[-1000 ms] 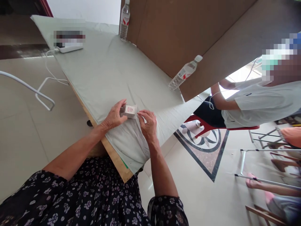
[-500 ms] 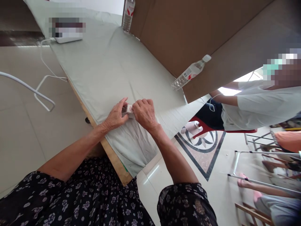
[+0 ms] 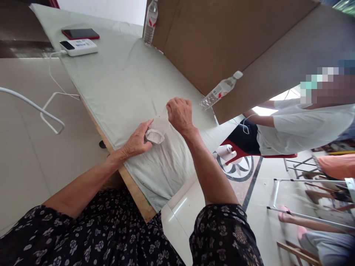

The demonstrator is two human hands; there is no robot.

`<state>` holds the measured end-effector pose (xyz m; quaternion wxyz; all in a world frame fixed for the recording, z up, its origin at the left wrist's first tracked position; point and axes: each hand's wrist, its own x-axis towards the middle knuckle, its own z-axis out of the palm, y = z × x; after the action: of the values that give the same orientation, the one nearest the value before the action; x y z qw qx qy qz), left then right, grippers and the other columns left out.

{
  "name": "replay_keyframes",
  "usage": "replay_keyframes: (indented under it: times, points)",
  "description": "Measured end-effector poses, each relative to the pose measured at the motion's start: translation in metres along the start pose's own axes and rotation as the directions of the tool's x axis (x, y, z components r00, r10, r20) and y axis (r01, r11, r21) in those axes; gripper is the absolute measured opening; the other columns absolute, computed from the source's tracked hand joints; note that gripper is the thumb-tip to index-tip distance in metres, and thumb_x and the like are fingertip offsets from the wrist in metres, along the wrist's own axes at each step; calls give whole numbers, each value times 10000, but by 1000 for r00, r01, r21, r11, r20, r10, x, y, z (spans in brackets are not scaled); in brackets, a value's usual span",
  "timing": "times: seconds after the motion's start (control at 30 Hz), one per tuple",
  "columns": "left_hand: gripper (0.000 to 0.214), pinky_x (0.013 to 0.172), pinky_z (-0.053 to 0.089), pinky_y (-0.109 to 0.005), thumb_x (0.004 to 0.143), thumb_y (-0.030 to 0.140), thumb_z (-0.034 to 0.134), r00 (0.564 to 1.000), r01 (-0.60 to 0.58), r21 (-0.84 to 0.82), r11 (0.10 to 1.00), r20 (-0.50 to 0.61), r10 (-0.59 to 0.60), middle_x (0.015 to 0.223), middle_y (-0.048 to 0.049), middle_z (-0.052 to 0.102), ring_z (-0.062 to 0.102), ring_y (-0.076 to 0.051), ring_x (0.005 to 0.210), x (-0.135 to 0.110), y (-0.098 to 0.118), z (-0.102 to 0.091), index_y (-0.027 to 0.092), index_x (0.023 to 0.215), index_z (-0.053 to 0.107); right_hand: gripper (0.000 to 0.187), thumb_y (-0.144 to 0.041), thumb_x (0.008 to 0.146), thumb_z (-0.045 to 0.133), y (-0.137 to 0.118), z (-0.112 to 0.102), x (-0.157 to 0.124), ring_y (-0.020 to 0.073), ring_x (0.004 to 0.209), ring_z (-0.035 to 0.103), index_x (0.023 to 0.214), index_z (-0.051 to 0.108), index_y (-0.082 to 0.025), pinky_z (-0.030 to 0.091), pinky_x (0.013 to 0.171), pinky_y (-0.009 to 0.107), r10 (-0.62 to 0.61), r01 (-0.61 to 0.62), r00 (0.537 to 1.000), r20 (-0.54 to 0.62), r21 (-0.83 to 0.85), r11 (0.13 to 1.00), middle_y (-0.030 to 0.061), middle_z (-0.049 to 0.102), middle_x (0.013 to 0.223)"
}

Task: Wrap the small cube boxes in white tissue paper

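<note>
My left hand (image 3: 135, 142) is wrapped around one end of a small pale pack (image 3: 155, 137), which looks like a tissue pack, low over the cloth-covered table (image 3: 122, 85). From the pack a thin whitish sheet, seemingly a tissue (image 3: 161, 122), stretches up and right to my right hand (image 3: 181, 113). The fingers of that hand are closed in a pinch on the sheet's upper corner. My left thumb and forefinger lie on either side of the pack.
Two water bottles, one farther (image 3: 150, 24) and one nearer (image 3: 221, 91), stand beside a large cardboard panel (image 3: 210, 40). A phone (image 3: 80, 33) and a white cabled device (image 3: 79, 47) lie at the far left. A person in a white shirt (image 3: 305, 125) sits at right.
My right hand has moved up and away from the pack, drawing out the thin sheet, which now spans between the hands. My left hand stays around the pack.
</note>
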<state>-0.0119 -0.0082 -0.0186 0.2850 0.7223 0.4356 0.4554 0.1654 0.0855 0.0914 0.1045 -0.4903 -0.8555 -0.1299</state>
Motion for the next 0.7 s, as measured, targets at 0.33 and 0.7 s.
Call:
replay_keyframes:
  times: [0.33, 0.7]
  points:
    - [768, 1154, 453, -519, 780, 329, 631, 991, 80, -117, 990, 112, -67, 1522, -180, 502, 537, -337, 1359, 2, 8, -9, 167, 1512, 465, 269, -163, 1024, 401, 27, 19, 32, 301, 1049, 579, 1014, 670, -163, 347, 946, 455, 138, -137, 990, -14, 57, 989, 157, 705, 1074]
    - [599, 1011, 548, -421, 846, 480, 657, 980, 184, -58, 981, 84, -179, 1330, -154, 647, 656, -267, 1133, 6, 18, -8, 154, 1348, 618, 194, -278, 993, 483, 38, 16, 2, 201, 840, 610, 982, 661, -203, 408, 799, 338, 394, -330, 913, -105, 377, 865, 61, 723, 931]
